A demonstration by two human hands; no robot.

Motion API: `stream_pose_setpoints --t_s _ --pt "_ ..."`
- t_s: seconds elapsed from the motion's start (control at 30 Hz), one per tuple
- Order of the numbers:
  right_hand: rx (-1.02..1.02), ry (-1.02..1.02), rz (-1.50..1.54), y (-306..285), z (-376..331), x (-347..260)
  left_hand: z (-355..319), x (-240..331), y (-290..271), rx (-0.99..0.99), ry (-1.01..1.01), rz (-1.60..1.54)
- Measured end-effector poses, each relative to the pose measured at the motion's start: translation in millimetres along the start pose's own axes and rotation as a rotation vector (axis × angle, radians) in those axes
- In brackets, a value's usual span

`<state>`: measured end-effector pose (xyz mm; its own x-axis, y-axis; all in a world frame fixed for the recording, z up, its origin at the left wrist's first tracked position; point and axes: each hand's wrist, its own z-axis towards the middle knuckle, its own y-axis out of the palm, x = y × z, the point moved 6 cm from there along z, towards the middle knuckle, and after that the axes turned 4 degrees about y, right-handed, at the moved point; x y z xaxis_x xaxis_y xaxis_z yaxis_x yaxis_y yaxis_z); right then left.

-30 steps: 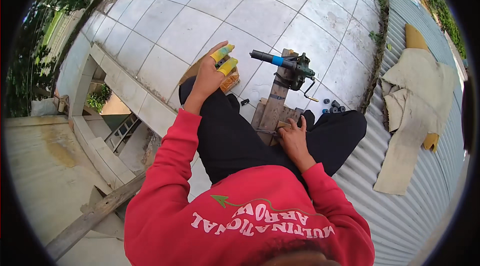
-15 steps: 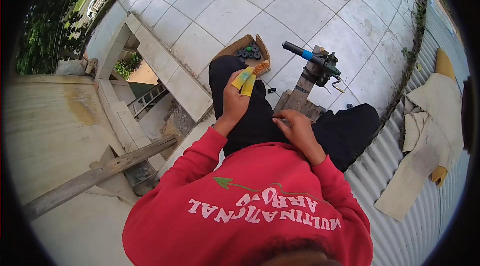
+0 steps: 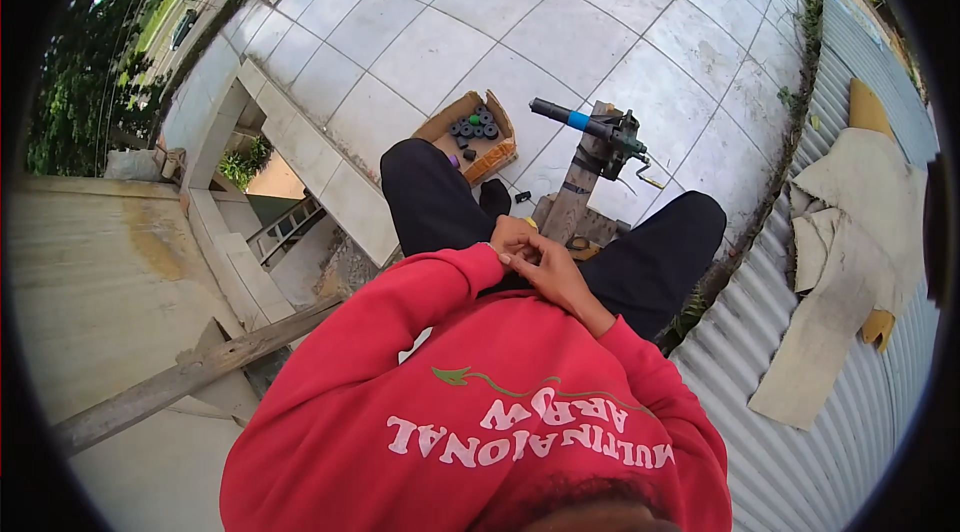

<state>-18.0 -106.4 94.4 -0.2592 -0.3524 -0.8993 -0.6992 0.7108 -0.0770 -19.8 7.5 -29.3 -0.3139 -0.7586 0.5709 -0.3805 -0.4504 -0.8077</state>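
The fingers of both hands meet over my lap. The left hand is curled shut into a loose fist. The right hand has its fingertips pressed against that fist, and I cannot tell whether they pinch anything or only touch. If something small sits between the hands, it sits just there, above the gap between the black trousers, and the knuckles cover it.

I judge this to be close finger work at the lap, something being picked at or settled into the left palm. Any next move calls for the hands to part first, because from here I cannot guide a grip I cannot see.

Just beyond the hands a wooden post stands between the knees. A metal tool with a black handle and a blue band is fixed on top of it. A small yellow bit shows by the left knuckles, and I cannot make out what it is. By the left knee an open cardboard box of dark rollers rests on the tiled floor. Corrugated sheet runs along the floor's right edge. The red sweatshirt hides the wrists and the near floor.
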Motion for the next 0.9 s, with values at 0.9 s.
stream_pose_setpoints --t_s 0.9 --pt "-0.009 -0.259 -0.201 13 13 -25 -14 -46 -3 1.018 -0.633 -0.449"
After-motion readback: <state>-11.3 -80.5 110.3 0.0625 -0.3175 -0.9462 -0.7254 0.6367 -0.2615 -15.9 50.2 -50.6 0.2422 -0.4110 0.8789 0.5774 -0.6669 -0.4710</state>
